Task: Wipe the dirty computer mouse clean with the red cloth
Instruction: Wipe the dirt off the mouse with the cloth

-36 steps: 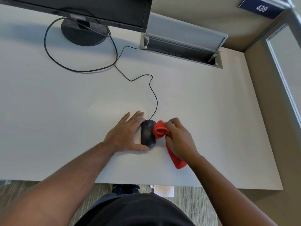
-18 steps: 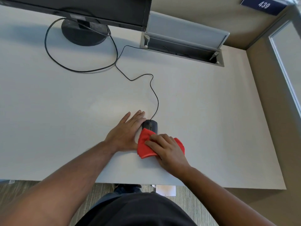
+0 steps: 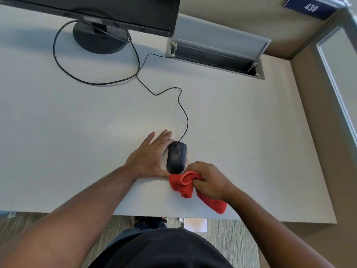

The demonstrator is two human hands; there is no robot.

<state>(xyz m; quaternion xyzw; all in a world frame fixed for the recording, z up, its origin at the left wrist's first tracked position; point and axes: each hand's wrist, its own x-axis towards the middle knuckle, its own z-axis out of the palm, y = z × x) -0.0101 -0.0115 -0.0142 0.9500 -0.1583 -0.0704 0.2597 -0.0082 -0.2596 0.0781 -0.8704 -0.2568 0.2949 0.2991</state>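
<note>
I see a big white desk (image 3: 77, 132) with tan walls around it. My right hand (image 3: 209, 180) is curled tight around the red cloth (image 3: 183, 185). The cloth is bunched up, and one end sticks out behind my wrist, near the front edge of the desk. Just past my right knuckles sits the black mouse (image 3: 176, 156), flat on the desk. The cloth reaches the near end of the mouse, but I cannot tell if it really touches. My left hand (image 3: 148, 156) lies flat and open on the desk, holding nothing, with its fingers right beside the mouse. A thin black cable (image 3: 182, 105) runs from the mouse far away to the monitor stand (image 3: 98, 39). Beside the stand is an open gray hatch (image 3: 218, 53) in the desk. A blue sign (image 3: 311, 7) on the wall says 439. Below the desk is gray carpet (image 3: 231, 240).
</note>
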